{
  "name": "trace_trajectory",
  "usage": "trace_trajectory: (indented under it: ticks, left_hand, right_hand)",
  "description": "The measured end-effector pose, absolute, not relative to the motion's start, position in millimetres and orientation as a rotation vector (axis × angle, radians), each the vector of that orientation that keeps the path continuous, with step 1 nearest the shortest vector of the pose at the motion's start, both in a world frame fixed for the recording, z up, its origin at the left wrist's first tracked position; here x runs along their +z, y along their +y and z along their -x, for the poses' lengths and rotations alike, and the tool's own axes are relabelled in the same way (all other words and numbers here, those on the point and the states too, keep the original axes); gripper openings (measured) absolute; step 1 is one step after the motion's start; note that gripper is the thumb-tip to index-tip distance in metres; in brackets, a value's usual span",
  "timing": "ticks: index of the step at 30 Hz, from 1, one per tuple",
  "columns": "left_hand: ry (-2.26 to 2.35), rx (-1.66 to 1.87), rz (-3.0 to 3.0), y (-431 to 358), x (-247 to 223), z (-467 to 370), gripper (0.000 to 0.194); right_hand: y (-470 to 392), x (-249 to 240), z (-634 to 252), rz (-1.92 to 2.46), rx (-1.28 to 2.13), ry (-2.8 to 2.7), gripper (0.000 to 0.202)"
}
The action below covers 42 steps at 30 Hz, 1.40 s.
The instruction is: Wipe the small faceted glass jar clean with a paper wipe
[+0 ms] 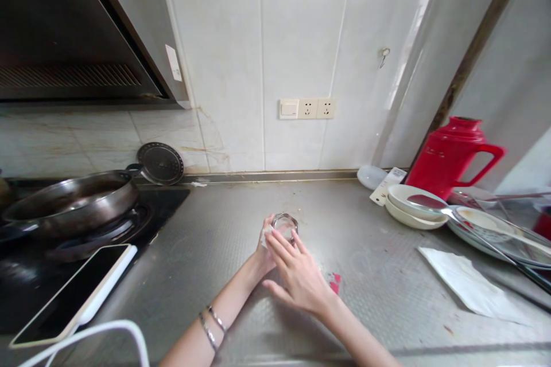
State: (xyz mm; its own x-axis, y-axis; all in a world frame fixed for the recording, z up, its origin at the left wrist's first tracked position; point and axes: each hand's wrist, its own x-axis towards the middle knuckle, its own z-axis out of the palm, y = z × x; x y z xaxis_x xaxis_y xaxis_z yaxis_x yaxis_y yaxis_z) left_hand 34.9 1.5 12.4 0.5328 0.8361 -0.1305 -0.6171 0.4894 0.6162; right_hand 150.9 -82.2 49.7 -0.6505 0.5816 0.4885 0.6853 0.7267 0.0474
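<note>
A small clear glass (286, 220) with a faceted rim stands out over the middle of the steel countertop (215, 275). My left hand (264, 241) is curled around its left side, and most of its fingers are hidden behind the glass and my other hand. Two silver bangles (212, 328) circle my left wrist. Across the near side of the glass lies my right hand (297, 281), fingers stretched out and thumb apart, its fingertips close to or touching the rim. A small red scrap (334, 282) is on the counter beside my right wrist.
Left, a metal pan (77, 198) sits on the black stove, with a phone (73, 298) and white cable nearer. Right are a red thermos (451, 155), stacked bowls (415, 206), plates with utensils and a white tissue (471, 287). Wall sockets (307, 108) are behind.
</note>
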Motion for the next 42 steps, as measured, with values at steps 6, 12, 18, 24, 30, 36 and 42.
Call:
trace_trajectory:
  ticks: [6, 12, 18, 24, 30, 36, 42]
  left_hand:
    - [0.551, 0.865, -0.440, -3.8, 30.1, -31.6, 0.060]
    - [0.558, 0.876, -0.352, -8.6, 31.6, -35.0, 0.053]
    - [0.557, 0.884, -0.365, -9.1, 31.5, -35.9, 0.054]
    - [0.559, 0.934, -0.301, -12.6, 37.1, -38.8, 0.052]
    - [0.561, 0.908, -0.300, -11.6, 30.7, -41.5, 0.053]
    - [0.586, 0.838, -0.358, -10.2, 29.5, -40.4, 0.063]
    - [0.520, 0.795, -0.428, -10.6, 34.3, -39.4, 0.069]
  right_hand:
    - [-91.3, 36.4, -154.5, 1.016, -0.430, -2.457, 0.069]
    - [-91.2, 28.5, -159.0, 1.161, -0.463, -2.361, 0.072]
    - [-84.4, 29.5, -159.4, 1.256, -0.457, -2.214, 0.079]
    - [-80.2, 29.8, -156.9, 1.269, -0.462, -2.188, 0.075]
    - [-69.0, 29.1, -169.3, 1.213, -0.542, -2.206, 0.059]
    - [-62.5, 32.5, -181.2, 1.115, -0.491, -2.104, 0.051]
    - [-57.5, 24.0, -183.7, 1.046, -0.395, -1.972, 0.050]
